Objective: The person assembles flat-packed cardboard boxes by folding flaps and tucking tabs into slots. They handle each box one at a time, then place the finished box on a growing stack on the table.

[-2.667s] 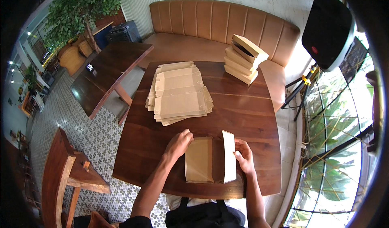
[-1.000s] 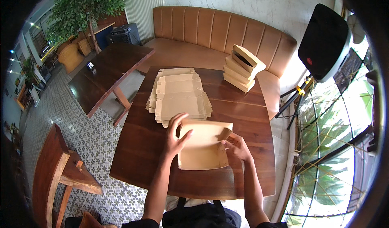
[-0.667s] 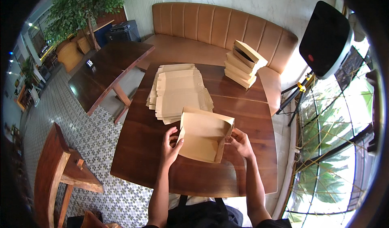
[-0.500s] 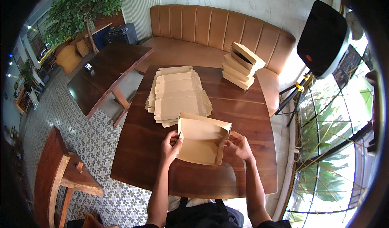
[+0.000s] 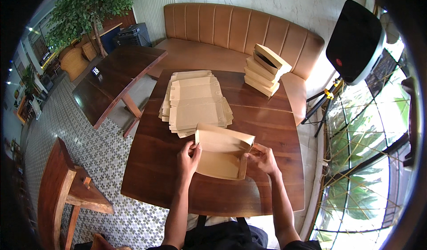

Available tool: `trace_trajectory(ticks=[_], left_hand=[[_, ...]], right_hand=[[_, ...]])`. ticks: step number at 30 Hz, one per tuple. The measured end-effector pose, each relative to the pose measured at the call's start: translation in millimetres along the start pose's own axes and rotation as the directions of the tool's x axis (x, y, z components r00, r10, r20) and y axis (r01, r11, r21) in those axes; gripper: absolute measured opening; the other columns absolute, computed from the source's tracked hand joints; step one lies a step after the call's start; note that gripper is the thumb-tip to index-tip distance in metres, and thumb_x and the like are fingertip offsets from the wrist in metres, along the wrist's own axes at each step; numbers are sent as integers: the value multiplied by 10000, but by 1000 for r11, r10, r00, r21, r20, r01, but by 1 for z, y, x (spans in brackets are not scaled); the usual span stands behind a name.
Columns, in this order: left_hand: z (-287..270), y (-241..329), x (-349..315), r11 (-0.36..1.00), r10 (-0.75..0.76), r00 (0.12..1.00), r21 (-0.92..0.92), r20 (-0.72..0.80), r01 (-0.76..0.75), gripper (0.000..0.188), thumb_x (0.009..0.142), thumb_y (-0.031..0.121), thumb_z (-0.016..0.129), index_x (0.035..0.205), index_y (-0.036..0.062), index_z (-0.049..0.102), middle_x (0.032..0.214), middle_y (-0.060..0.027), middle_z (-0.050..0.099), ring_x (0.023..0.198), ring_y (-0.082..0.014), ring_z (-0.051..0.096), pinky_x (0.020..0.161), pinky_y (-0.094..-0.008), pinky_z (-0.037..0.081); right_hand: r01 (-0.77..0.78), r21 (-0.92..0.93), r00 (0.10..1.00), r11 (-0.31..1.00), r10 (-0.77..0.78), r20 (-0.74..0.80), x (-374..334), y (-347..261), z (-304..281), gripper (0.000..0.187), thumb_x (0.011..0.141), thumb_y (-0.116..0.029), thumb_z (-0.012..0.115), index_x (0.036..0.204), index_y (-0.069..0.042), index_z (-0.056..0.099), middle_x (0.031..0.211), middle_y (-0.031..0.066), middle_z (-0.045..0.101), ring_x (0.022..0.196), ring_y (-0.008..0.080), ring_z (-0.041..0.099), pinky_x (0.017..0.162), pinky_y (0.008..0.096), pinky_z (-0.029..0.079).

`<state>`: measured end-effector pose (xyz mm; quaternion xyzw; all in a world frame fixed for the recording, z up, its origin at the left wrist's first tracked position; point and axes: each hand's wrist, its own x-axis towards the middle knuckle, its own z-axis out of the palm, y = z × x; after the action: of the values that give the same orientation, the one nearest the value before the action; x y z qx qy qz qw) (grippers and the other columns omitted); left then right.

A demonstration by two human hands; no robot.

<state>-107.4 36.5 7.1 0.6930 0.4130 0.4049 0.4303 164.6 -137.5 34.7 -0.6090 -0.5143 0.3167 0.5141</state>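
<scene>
a: which step do you have in hand?

b: judged from the pose, you are shaping an open carton (image 5: pixel 220 164): a broad panel rises along its far side, and an end wall stands at its right. the carton lies between your hands, tilted, above the near half of the surface (image 5: pixel 278 125) – whether its base touches the wood cannot be told.

a: how do your fingers stand?

b: on your left hand (image 5: pixel 189 159), thumb and fingers pinch the carton's left edge. on your right hand (image 5: pixel 262 159), they pinch the right end wall near its far corner. neither hand is spread flat.

a: what would the next move call for?

b: in our judgement, a light, even pressure at both ends, with the corners kept square; thin board may buckle if you squeeze one side harder.

a: note the materials for comparison.

b: the carton is matt brown paperboard, smooth-faced and sharply creased. beyond it and to your left are stacked flat blanks (image 5: pixel 195 99), overlapping unevenly, with notched tabs and fold lines. at the far right are stacked folded boxes (image 5: pixel 262 77), shallow and rectangular, the topmost tipped to show a dark slot. the wood is dark, glossy and grained; behind it runs a padded bench (image 5: pixel 240 30), tan and vertically ribbed.
</scene>
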Motion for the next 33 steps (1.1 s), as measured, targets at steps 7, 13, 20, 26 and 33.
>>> trace_trajectory(ticks=[7,13,20,26,33], left_hand=[[-5,-13,8,986,135,991,94,2,-134,221,973,21,656,1185,-14,706,1034,-195,759,891,-299,774,762,-379,605],[-15,-18,12,971,208,969,91,130,-221,396,944,-69,669,1326,33,695,1213,-149,768,1084,-198,750,903,-321,586],[-39,-5,-1,941,-89,903,-261,421,215,478,1075,208,574,1525,52,532,1468,-166,625,1312,-226,629,1066,-359,508],[-45,23,-24,956,-163,899,-162,407,246,684,1116,503,458,1572,-5,427,1604,-180,476,1439,-289,502,1192,-424,391],[-46,53,-56,897,-341,853,-135,396,421,742,1092,625,393,1527,31,481,1416,-196,599,1224,-308,646,972,-424,581]], right_hand=[[1,-53,999,999,0,34,-3,-1,-3,521,928,142,587,1431,9,614,1405,165,677,1269,195,636,1059,345,539],[132,5,991,991,-132,3,-3,13,7,570,910,201,468,1438,32,598,1500,204,589,1403,266,551,1162,369,462],[101,119,995,988,-102,8,-6,26,12,548,926,179,511,1453,44,578,1622,235,439,1501,315,440,1225,405,387],[126,313,992,942,-114,-54,-19,17,15,618,878,83,455,1490,56,535,1622,236,445,1529,320,402,1228,407,373],[-211,174,951,962,243,-193,-33,-8,15,456,1102,-276,492,1444,12,584,1337,150,679,1241,219,630,1022,382,527]])
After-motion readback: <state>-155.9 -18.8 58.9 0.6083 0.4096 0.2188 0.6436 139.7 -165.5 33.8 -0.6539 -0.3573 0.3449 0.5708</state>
